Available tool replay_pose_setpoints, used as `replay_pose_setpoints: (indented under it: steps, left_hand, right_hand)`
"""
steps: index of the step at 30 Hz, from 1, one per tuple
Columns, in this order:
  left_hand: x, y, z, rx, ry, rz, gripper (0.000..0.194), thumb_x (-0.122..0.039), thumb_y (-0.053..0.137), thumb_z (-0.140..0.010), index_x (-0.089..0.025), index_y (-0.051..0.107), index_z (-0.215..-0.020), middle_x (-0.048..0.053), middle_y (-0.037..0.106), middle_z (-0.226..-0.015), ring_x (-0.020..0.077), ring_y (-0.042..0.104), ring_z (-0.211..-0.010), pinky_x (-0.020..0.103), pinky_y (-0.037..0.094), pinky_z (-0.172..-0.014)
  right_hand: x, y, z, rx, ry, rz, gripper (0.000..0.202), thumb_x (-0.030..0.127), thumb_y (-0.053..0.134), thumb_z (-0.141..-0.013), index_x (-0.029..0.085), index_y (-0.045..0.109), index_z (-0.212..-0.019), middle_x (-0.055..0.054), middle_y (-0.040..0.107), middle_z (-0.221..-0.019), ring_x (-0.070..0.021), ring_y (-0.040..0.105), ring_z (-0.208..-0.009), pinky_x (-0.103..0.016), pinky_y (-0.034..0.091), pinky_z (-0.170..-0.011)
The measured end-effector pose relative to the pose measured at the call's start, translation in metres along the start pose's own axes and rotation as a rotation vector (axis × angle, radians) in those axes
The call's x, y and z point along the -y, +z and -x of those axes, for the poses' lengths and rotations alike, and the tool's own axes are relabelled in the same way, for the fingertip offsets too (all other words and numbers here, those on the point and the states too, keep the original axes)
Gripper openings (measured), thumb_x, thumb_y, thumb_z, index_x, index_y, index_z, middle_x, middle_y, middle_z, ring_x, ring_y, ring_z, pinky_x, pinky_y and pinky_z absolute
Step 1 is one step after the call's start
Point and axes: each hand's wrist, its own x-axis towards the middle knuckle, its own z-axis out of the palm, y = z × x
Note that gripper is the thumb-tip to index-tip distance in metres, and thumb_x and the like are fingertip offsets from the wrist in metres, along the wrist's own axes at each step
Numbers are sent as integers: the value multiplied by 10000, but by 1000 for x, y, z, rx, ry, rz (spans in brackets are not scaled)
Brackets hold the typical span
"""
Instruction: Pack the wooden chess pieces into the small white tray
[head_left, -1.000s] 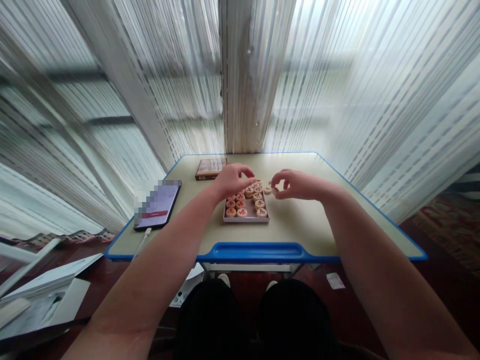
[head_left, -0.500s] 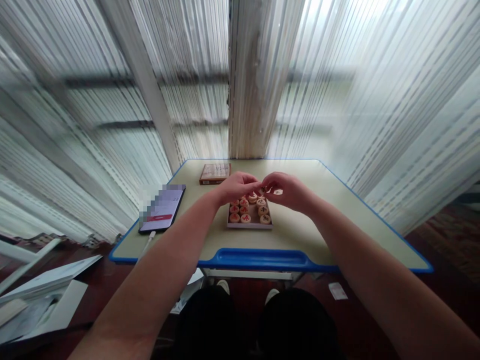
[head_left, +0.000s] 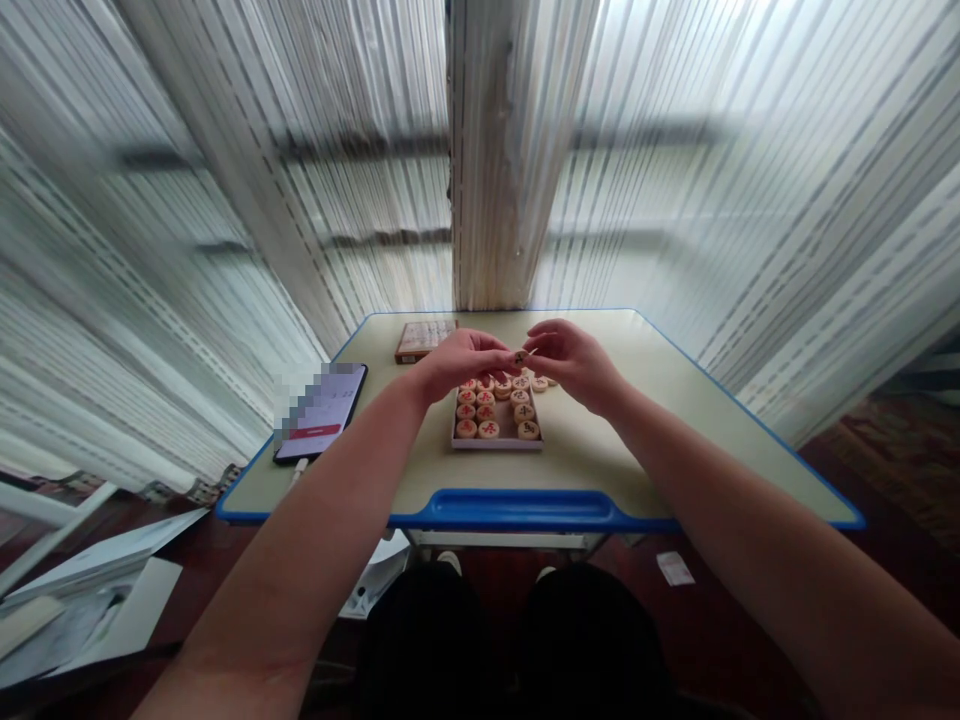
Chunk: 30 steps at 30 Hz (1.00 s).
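A round wooden Chinese chess piece [head_left: 520, 357] with a dark character is pinched at the fingertips of both hands, above the far end of a shallow open box [head_left: 496, 444]. My left hand [head_left: 469, 358] is closed on its left side, thumb and fingers together. My right hand [head_left: 570, 362] grips it from the right with its lower fingertips, the upper finger lifted off. In the box, red-marked pieces [head_left: 487, 429] form columns on the left and dark-marked pieces [head_left: 524, 412] line the right side. Loose pieces [head_left: 539, 383] lie beyond the box's right edge, partly hidden by my right hand.
A flat brown-edged box [head_left: 424, 339] lies at the table's far left. A phone [head_left: 322, 410] with a white cable [head_left: 299, 470] rests near the left edge. The table [head_left: 675, 440] has a blue rim and a front groove. Curtains hang behind it.
The chess piece has come up slightly between my hands and its marked face shows more clearly. My right hand's upper finger has lifted away. The view has shifted slightly.
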Motion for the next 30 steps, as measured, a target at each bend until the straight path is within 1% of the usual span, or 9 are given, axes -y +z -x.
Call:
replay_pose_setpoints:
  steps: [4, 9, 13, 17, 19, 22, 24, 27, 30]
  left_hand:
    - [0, -1, -1, -2, -4, 39, 285, -357, 710, -696, -104, 670, -820, 99, 703, -814, 105, 615, -677, 229, 448, -616]
    - [4, 1, -4, -3, -9, 140, 287, -363, 720, -690, -113, 656, -814, 53, 669, -735, 89, 599, -663, 222, 439, -630]
    - [2, 2, -2, 1, 3, 136, 273, -348, 718, -689, -118, 656, -821, 47, 654, -733, 88, 586, -666, 226, 432, -632]
    - [2, -4, -1, -11, -14, -1, 228, -305, 703, -669, -132, 679, -816, 49, 646, -763, 89, 546, -664, 230, 406, -609]
    - [5, -8, -4, -116, -21, -96, 172, -250, 658, -663, -139, 686, -791, 40, 640, -765, 76, 485, -614, 224, 369, -565]
    - [10, -13, -10, -325, -32, -184, 151, -215, 587, -651, -138, 679, -741, 32, 636, -754, 69, 402, -558, 227, 319, -526]
    - [13, -15, -13, -391, -43, -192, 142, -220, 587, -637, -138, 669, -719, 25, 625, -725, 67, 369, -537, 227, 295, -509]
    - [13, -15, -15, -398, -40, -144, 133, -221, 605, -627, -148, 660, -724, 18, 619, -719, 64, 345, -520, 219, 272, -484]
    - [10, -13, -12, -368, -54, -44, 147, -223, 634, -618, -160, 661, -748, 24, 640, -785, 59, 370, -529, 207, 303, -487]
  right_hand:
    - [0, 0, 1, -28, -42, 150, 318, 430, 667, -694, 162, 547, -816, -12, 583, -730, -113, 549, -665, -266, 456, -593]
    - [-4, -1, 2, -80, -299, 547, 300, 338, 694, -687, 163, 557, -889, -24, 542, -814, -108, 499, -661, -268, 440, -610]
    - [-2, -3, 3, -108, -395, 651, 212, 292, 648, -728, 167, 564, -877, -32, 529, -841, -111, 482, -681, -259, 423, -618]
    - [1, -4, 3, -73, -362, 690, 164, 271, 629, -726, 167, 585, -844, -28, 534, -811, -115, 467, -678, -258, 408, -633]
    - [1, -3, 3, 15, -309, 690, 154, 258, 630, -712, 161, 604, -829, -18, 523, -770, -113, 459, -660, -253, 400, -630]
    - [-1, 2, 4, 200, -213, 692, 154, 238, 626, -700, 147, 640, -823, -12, 508, -747, -108, 456, -644, -241, 391, -622]
    - [-2, 5, 4, 270, -159, 723, 166, 237, 624, -699, 145, 659, -833, -16, 517, -758, -112, 467, -654, -238, 387, -629]
    - [-2, 9, 4, 309, -92, 790, 200, 254, 639, -693, 158, 678, -864, -24, 551, -788, -121, 493, -675, -241, 386, -648]
    - [-1, 13, 5, 342, -40, 851, 235, 252, 650, -676, 179, 687, -897, -28, 590, -815, -132, 522, -688, -242, 391, -653]
